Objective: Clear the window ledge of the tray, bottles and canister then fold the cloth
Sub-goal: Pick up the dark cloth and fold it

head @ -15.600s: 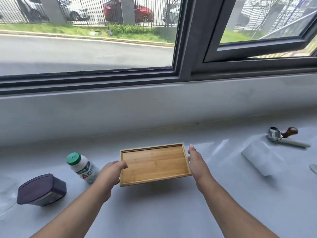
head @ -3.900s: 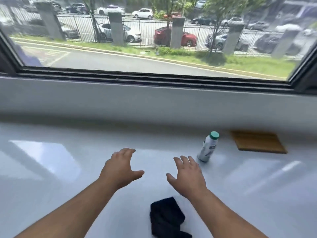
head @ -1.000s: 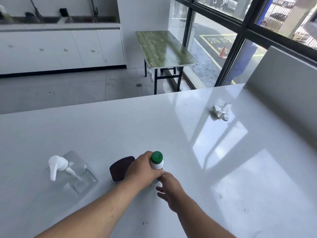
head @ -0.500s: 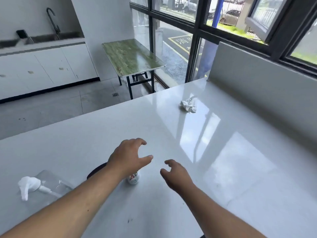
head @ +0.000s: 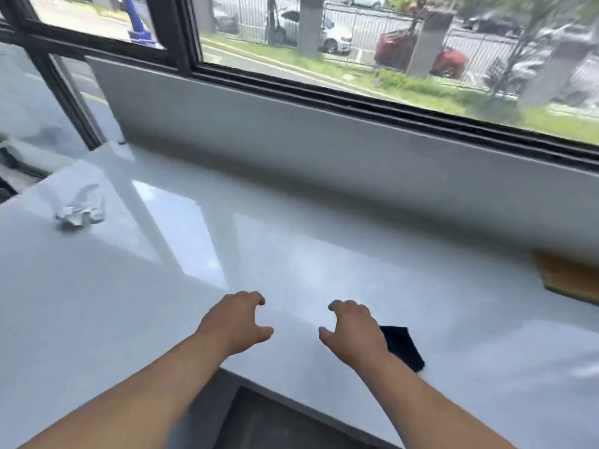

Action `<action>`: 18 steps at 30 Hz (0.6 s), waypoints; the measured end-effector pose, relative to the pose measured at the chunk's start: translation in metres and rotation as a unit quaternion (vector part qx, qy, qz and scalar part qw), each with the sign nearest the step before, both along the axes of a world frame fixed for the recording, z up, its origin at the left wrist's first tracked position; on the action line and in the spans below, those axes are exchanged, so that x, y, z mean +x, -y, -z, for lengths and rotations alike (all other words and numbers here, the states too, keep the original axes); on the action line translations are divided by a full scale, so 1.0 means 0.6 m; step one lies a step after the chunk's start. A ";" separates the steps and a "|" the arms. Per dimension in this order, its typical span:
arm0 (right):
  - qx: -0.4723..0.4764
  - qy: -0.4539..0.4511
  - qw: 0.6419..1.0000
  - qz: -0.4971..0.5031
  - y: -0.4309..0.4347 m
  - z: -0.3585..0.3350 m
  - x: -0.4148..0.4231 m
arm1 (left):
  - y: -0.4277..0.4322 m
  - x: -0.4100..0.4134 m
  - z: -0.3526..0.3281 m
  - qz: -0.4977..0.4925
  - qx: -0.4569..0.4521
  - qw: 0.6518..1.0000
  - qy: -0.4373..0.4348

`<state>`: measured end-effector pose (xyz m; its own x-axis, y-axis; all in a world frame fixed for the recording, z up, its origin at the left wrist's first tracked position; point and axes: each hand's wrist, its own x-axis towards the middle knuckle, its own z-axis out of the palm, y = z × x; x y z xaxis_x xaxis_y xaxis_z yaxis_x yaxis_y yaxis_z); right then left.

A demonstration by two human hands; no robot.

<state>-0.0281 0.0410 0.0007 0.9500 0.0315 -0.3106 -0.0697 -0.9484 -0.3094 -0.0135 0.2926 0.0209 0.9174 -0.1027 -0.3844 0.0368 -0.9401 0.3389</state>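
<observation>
Gone from view now are the bottle and canister, both grips, left hand (head: 238,322) and right hand (head: 355,330), are held empty and half-curled over the worktop (head: 291,254), so the dark cloth (head: 403,346) beside the right hand probably gets picked up next, while the tray (head: 570,280) is left by the wall.

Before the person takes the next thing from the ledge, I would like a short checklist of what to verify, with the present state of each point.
1. Both hands free: ok. The left hand and right hand are open and hold nothing.
2. Bottles and canister off the ledge: ok as far as this view shows; none is seen.
3. Wooden tray cleared: not ok. It lies at the right edge by the wall, partly out of frame.
4. Dark cloth within reach: ok. It lies just beside the right hand, partly hidden by it.
5. Cloth folded: cannot tell; too much is hidden.
6. Crumpled white paper: lies far left, apart from both hands.
</observation>
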 end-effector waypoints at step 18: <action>0.124 -0.152 0.973 0.118 0.446 0.143 -0.086 | 0.572 0.057 0.137 0.211 0.111 0.967 -0.094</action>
<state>-0.0796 -0.2263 -0.0853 0.8055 -0.0667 -0.5889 -0.4009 -0.7932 -0.4584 0.0209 -0.0506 -0.0616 0.7239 -0.3484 -0.5954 -0.3250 -0.9336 0.1512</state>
